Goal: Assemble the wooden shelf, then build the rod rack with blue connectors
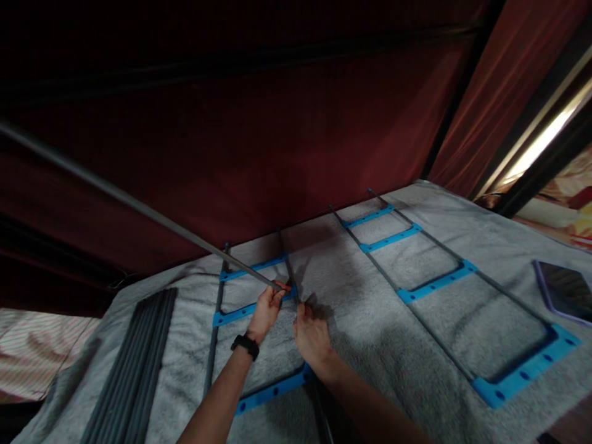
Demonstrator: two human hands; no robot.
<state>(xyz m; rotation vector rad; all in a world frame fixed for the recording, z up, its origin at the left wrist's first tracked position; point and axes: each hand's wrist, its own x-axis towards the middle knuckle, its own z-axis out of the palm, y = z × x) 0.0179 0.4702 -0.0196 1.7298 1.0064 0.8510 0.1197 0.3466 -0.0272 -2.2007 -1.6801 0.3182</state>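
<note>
A long grey tube slants down from the upper left, and my left hand, with a black band at its wrist, is closed around its lower end. A small orange-red piece shows at that end, beside the corner of a blue crosspiece. Just below this corner, my right hand pinches the side rod of a ladder-like frame. Two more blue crosspieces join the frame's grey rods, one farther away and one nearer. My fingers partly hide the joint.
To the right lies a second frame of grey rods with several blue crosspieces. A bundle of grey tubes rests at the left. A phone is at the right edge of the grey blanket. Dark red curtains hang behind.
</note>
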